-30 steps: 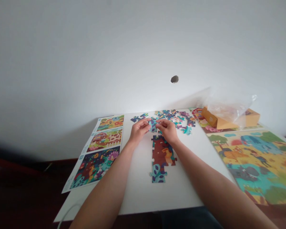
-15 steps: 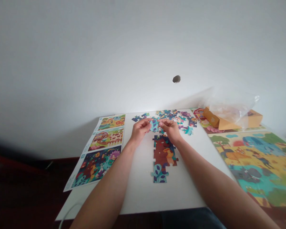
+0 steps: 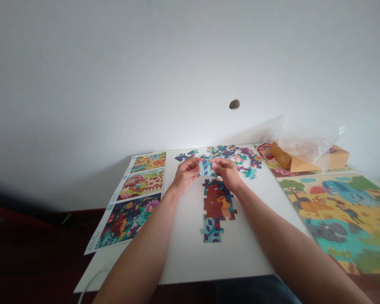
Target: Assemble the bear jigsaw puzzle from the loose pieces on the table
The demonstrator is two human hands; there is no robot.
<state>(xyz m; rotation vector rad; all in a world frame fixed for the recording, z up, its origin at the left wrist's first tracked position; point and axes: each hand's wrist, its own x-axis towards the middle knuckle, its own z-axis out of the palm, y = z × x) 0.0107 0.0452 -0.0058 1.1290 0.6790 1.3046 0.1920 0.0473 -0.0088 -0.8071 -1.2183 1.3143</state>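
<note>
Using the assembled strip (image 3: 213, 196) as reference. Left hand (image 3: 186, 174) and right hand (image 3: 226, 172) both sit just past its far end, thumb and fingers pinched narrow on a pale blue, purple-spotted puzzle piece (image 3: 205, 168), one hand per side. Looks raised off the table, but can't confirm clearance from here.

Change over the last second: the piece is turned so more of its spotted face shows; hands have hardly shifted. I read that as checking pattern or orientation. Not joined to the strip; strip's layout unchanged. Its near end has similar pale blue with purple spots, so a match there seems plausible.

Loose pieces (image 3: 222, 150) lie beyond the strip, mostly to its far right. Printed sheet (image 3: 133, 192) with three pictures is left of it; large animal picture (image 3: 342, 219) is right of it.
</note>
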